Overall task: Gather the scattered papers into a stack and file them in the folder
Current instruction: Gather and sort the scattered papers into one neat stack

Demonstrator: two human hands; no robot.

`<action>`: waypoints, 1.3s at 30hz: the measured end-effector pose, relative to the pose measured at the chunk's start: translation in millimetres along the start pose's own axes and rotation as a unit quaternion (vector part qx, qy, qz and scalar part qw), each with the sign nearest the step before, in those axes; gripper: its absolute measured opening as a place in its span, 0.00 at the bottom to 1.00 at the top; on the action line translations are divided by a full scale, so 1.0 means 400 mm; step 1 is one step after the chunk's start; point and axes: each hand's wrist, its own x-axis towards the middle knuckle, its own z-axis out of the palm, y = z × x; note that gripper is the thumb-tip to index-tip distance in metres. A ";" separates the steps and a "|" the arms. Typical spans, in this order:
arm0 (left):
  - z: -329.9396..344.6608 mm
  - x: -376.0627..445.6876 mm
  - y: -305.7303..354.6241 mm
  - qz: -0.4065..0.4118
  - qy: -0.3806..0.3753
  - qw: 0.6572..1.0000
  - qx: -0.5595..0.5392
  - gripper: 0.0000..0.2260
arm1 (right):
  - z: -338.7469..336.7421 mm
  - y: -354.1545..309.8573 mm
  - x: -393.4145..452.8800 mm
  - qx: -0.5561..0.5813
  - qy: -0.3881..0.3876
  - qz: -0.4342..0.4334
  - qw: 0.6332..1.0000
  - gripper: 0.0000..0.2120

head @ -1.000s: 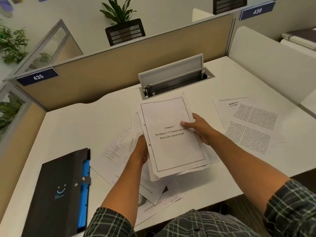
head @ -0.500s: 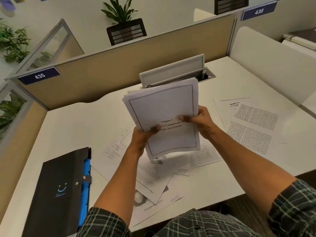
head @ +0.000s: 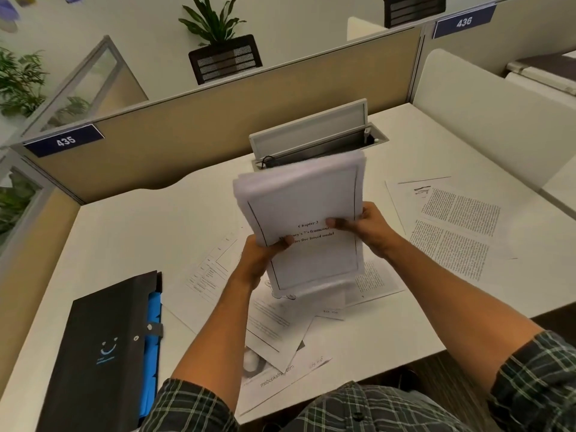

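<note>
I hold a stack of white papers (head: pixel 305 201) upright over the middle of the desk, its bottom edge down near the sheets below. My left hand (head: pixel 260 255) grips the stack's left edge and my right hand (head: pixel 364 224) grips its right edge, thumbs on the front page with "Chapter 3" printed on it. Several loose sheets (head: pixel 274 325) lie scattered under and in front of the stack. More printed pages (head: pixel 452 222) lie to the right. A black folder (head: pixel 103 353) with blue dividers lies shut at the front left.
An open cable hatch (head: pixel 311 132) with a raised grey lid sits behind the stack. Tan partition walls (head: pixel 187 138) close the white desk (head: pixel 131 232) at the back and left, and a white divider (head: pixel 486 120) stands at the right. The desk's front edge is close to my body.
The stack went from lying nearly flat in my hands to standing upright, then dropped lower toward the desk. My left thumb came round onto the front page. The loose sheets did not move.
</note>
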 end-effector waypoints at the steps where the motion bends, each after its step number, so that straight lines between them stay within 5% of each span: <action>1: 0.005 0.003 0.007 -0.008 -0.003 1.000 -0.019 0.25 | -0.007 0.001 0.005 -0.003 0.007 -0.003 1.000 0.19; 7: 0.046 0.010 0.008 -0.049 0.001 0.996 -0.077 0.27 | -0.036 0.005 0.006 -0.020 0.031 0.038 0.999 0.13; 11: 0.051 0.010 -0.017 -0.085 0.035 0.995 -0.049 0.23 | -0.091 0.033 0.010 -0.215 0.141 0.079 0.963 0.19; 12: 0.046 0.011 -0.024 -0.092 0.043 0.994 -0.048 0.23 | -0.115 0.045 0.008 -0.324 0.160 0.103 0.927 0.20; 14: 0.036 0.008 -0.036 -0.101 0.053 0.993 -0.044 0.23 | -0.161 0.070 -0.006 -0.557 0.155 0.210 0.789 0.34; 16: 0.028 0.006 -0.048 -0.110 0.055 0.992 -0.040 0.23 | -0.192 0.089 -0.029 -0.638 0.129 0.327 0.685 0.50; 17: 0.025 0.005 -0.052 -0.113 0.056 0.991 -0.040 0.23 | -0.203 0.096 -0.039 -0.636 0.120 0.368 0.668 0.55; 22: 0.024 0.005 -0.059 -0.117 0.065 0.990 -0.040 0.21 | -0.229 0.105 -0.052 -0.581 0.150 0.397 0.695 0.54; 29: 0.042 -0.001 -0.066 -0.117 0.056 0.991 -0.033 0.19 | -0.186 0.105 -0.060 -0.600 0.162 0.326 0.712 0.18; 35: 0.028 -0.006 -0.070 -0.116 0.053 0.991 -0.036 0.18 | -0.203 0.111 -0.052 -0.583 0.172 0.301 0.735 0.13; 39: 0.018 -0.008 -0.074 -0.115 0.058 0.991 -0.035 0.19 | -0.201 0.085 -0.048 -0.632 0.214 0.231 0.708 0.12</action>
